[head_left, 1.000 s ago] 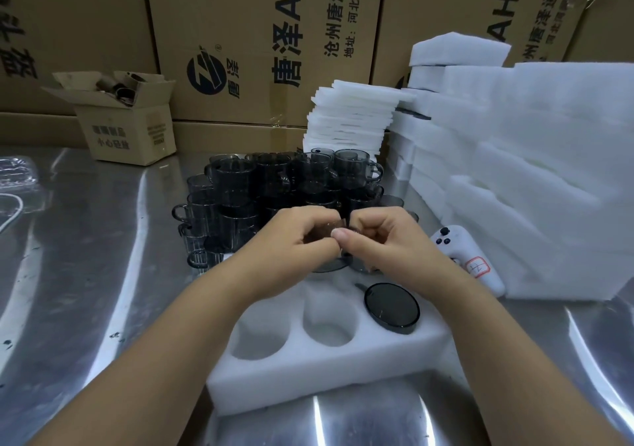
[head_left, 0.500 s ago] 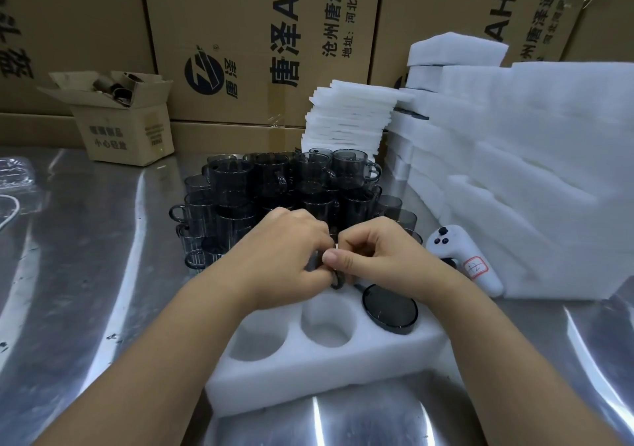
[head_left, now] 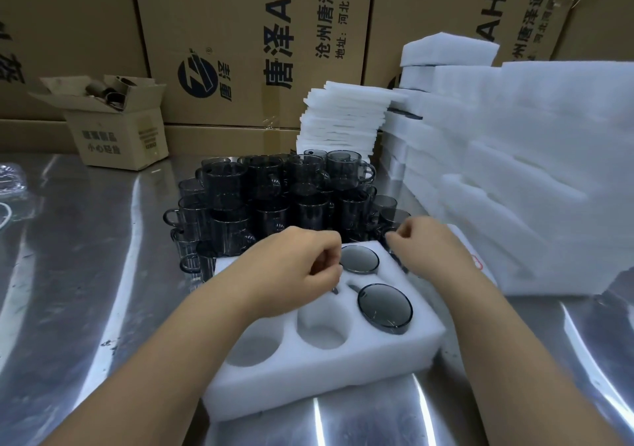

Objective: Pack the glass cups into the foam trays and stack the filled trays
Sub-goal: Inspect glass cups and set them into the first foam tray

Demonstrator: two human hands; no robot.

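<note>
Parted from their shared grip, the left hand (head_left: pixel 302 269) curls beside the newly seated cup (head_left: pixel 359 259) at the foam tray's (head_left: pixel 326 377) back, the right hand (head_left: pixel 427 244) curls toward the cup pile (head_left: pixel 274 198) behind it, either's hold unclear; two cups seated, front pockets open.

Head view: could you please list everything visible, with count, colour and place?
Foam tray: one, white, front centre.
Packed cups: two, smoky grey, tray's right slots.
Loose cups: many, smoky grey, behind tray.
Foam sheets: one stack, white, back centre.
Foam stacks: several, white, right.
Small box: one, brown, back left.
Cartons: several, brown, rear.
Table: one, metallic, underneath.
Left hand: one, fingers curled, over tray.
Right hand: one, fingers curled, tray's far corner.
</note>
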